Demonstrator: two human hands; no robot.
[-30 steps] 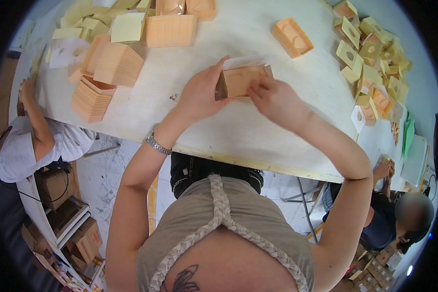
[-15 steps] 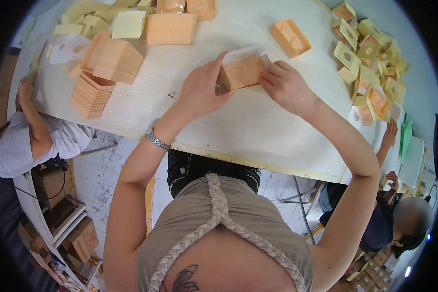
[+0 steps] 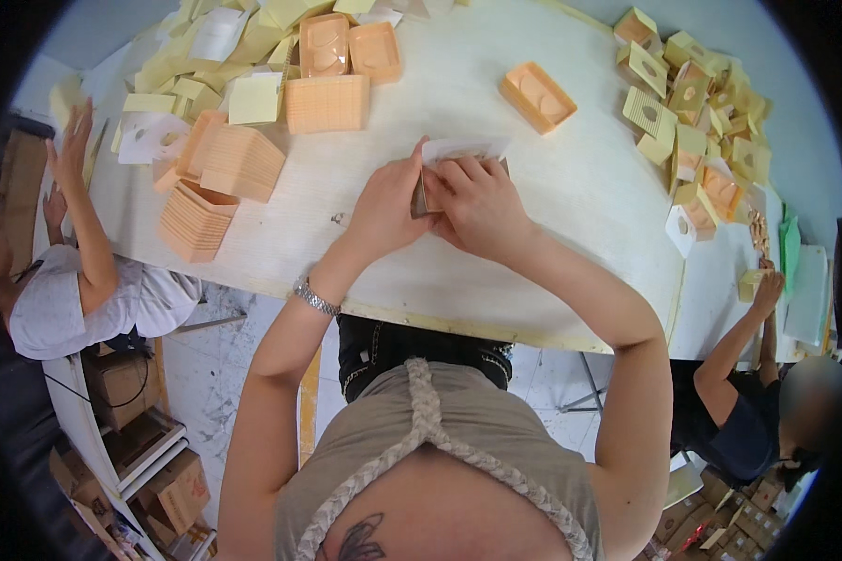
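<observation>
Presently, a small open carton point(image 3: 461, 148) is clasped along its left side by the left hand point(image 3: 389, 198), above the tabletop point(image 3: 594, 229). Its opening is partly covered by the right hand point(image 3: 486, 208), fingers curled; whether anything is pinched there cannot be made out. Beyond, a peach moulded tray point(image 3: 539, 97) is seen.

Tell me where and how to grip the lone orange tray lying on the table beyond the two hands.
I'd bring the right hand in from the near side and pinch the orange tray across its two long walls. It lies open side up, set slantwise and apart from other pieces, and those walls stand closer together than its ends, so they likely suit one hand best.
</observation>
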